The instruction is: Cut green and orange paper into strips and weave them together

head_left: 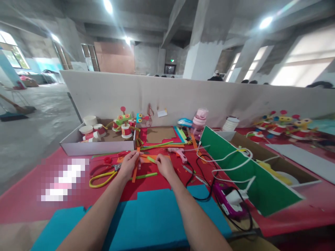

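Note:
Upright between the fingers of my left hand (129,164) is an orange paper strip (134,171). My right hand (163,165), just to the right, pinches a short yellow-green paper strip (151,159) that points toward the orange one. Whether the two strips touch, I cannot tell. Beneath the hands lies another green strip (146,175) on the red table covering (131,193). Yellow-handled scissors (103,179) rest left of my left hand. A pink glue gun (178,153) lies beyond my right hand, its nozzle pointing left.
A white box (98,148) at the left back holds paper cups and a cup figure (127,130). On the right stand a green-sided box (246,174) and a purple power strip (230,200) with trailing cables. Blue card (146,219) covers the near edge; a white partition (172,92) rises behind.

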A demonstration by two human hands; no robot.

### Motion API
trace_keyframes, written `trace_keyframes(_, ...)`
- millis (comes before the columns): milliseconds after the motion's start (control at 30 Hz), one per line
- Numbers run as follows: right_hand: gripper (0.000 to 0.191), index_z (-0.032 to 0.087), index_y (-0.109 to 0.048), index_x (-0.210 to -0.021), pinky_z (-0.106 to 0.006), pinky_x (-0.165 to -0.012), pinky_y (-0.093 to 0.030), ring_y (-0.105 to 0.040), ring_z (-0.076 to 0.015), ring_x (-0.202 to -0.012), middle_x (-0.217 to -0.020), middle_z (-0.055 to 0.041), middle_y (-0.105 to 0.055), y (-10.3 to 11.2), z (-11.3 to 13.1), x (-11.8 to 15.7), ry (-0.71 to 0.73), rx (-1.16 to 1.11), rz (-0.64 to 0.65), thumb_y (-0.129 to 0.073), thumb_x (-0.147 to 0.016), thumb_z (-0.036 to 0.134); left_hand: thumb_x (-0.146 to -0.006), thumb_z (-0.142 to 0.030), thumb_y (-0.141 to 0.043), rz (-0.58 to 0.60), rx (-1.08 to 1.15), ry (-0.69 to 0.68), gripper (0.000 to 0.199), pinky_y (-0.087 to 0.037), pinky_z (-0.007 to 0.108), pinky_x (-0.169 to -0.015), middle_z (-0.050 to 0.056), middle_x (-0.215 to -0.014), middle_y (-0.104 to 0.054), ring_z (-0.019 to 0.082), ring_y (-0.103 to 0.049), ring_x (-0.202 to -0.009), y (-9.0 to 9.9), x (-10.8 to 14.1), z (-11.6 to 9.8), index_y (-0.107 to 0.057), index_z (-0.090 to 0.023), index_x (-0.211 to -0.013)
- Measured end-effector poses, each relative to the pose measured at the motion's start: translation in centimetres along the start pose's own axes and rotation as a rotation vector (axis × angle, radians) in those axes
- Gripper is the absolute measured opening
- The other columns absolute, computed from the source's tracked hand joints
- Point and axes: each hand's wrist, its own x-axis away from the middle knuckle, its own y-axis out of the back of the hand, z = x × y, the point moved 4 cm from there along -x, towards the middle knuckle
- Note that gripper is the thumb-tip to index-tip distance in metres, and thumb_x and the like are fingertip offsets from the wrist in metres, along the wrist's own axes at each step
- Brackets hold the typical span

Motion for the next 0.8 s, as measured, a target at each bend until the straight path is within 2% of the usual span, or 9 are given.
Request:
trace_keyframes(100,0.008,0.022,-0.047,-0.075,-0.023,-0.055,-0.037,-0.054,-0.0135,-0.056,-0.066,0.0015,-0.059,0.0,-1.2,0.0,-0.062,-0.389,-0.013,-0.048,-0.083,0.020,-0.076,-0.050,-0.062,0.001,-0.012,-0.017,0.039,-0.039,0.020,-0.040,-0.002,-0.056,-0.061,0.008,-0.047,-0.038,0.1,0.3,0.3,-0.058,-0.015,-0.092)
trace_keyframes(200,0.007,0.024,-0.047,-0.087,-0.020,-0.043,-0.031,-0.041,-0.0091,-0.043,-0.068,0.0042,-0.057,-0.1,-1.3,0.0,-0.120,-0.765,-0.009,-0.046,-0.082,0.028,-0.078,-0.051,-0.059,0.045,-0.048,-0.018,0.040,-0.040,0.020,-0.040,-0.002,-0.057,-0.062,0.008,-0.048,-0.038,-0.3,0.4,0.5,-0.057,-0.015,-0.096)
trace_keyframes(333,0.023,0.026,-0.052,-0.103,-0.017,-0.039,-0.022,-0.027,-0.0051,-0.039,-0.069,0.0059,-0.050,-0.3,-0.1,0.4,-0.128,-0.959,0.127,-0.048,-0.081,0.034,-0.077,-0.053,-0.059,0.083,-0.098,0.020,0.042,-0.039,0.020,-0.039,-0.002,-0.058,-0.062,0.009,-0.047,-0.039,-0.9,0.5,1.1,-0.057,-0.016,-0.096)
trace_keyframes(400,0.024,0.025,-0.056,-0.101,-0.018,-0.040,-0.024,-0.029,-0.0059,-0.041,-0.069,0.0052,-0.049,-0.3,0.3,0.6,-0.120,-0.919,0.144,-0.046,-0.084,0.039,-0.076,-0.054,-0.061,0.075,-0.106,0.035,0.043,-0.038,0.020,-0.039,-0.002,-0.057,-0.061,0.008,-0.047,-0.039,-0.9,0.5,1.3,-0.057,-0.015,-0.094)
trace_keyframes(433,0.025,0.024,-0.058,-0.098,-0.019,-0.043,-0.029,-0.035,-0.0073,-0.045,-0.070,0.0041,-0.051,-0.2,0.4,0.6,-0.093,-0.856,0.111,-0.048,-0.084,0.041,-0.075,-0.054,-0.061,0.068,-0.104,0.039,0.043,-0.038,0.020,-0.039,-0.002,-0.057,-0.061,0.009,-0.047,-0.039,-0.8,0.5,1.4,-0.057,-0.015,-0.093)
trace_keyframes(500,0.024,0.024,-0.061,-0.095,-0.022,-0.056,-0.040,-0.050,-0.0118,-0.061,-0.078,0.0013,-0.059,0.2,0.6,0.6,-0.005,-0.677,0.006,-0.054,-0.081,0.042,-0.075,-0.054,-0.061,0.056,-0.100,0.037,0.043,-0.039,0.020,-0.039,-0.002,-0.056,-0.061,0.009,-0.047,-0.039,-0.6,0.4,1.4,-0.057,-0.016,-0.093)
trace_keyframes(600,0.022,0.025,-0.063,-0.099,-0.025,-0.071,-0.044,-0.059,-0.0173,-0.082,-0.089,-0.0010,-0.066,0.5,0.9,0.8,0.096,-0.452,-0.084,-0.055,-0.082,0.036,-0.076,-0.053,-0.061,0.056,-0.110,0.021,0.041,-0.039,0.020,-0.040,-0.002,-0.057,-0.062,0.009,-0.047,-0.039,-0.5,0.4,1.4,-0.056,-0.016,-0.093)
trace_keyframes(700,0.025,0.024,-0.063,-0.101,-0.025,-0.066,-0.044,-0.061,-0.0172,-0.071,-0.076,-0.0012,-0.067,0.6,0.8,0.9,0.096,-0.373,-0.091,-0.044,-0.089,0.034,-0.076,-0.051,-0.062,0.056,-0.110,0.018,0.039,-0.038,0.020,-0.039,-0.002,-0.059,-0.063,0.009,-0.048,-0.038,-0.6,0.4,1.4,-0.055,-0.017,-0.093)
trace_keyframes(800,0.027,0.022,-0.063,-0.094,-0.024,-0.063,-0.044,-0.060,-0.0160,-0.064,-0.070,-0.0009,-0.067,0.9,0.7,0.7,0.099,-0.377,-0.084,-0.038,-0.093,0.034,-0.075,-0.051,-0.063,0.058,-0.102,0.037,0.039,-0.040,0.021,-0.041,-0.002,-0.061,-0.064,0.008,-0.048,-0.039,-0.7,0.4,1.5,-0.055,-0.016,-0.090)
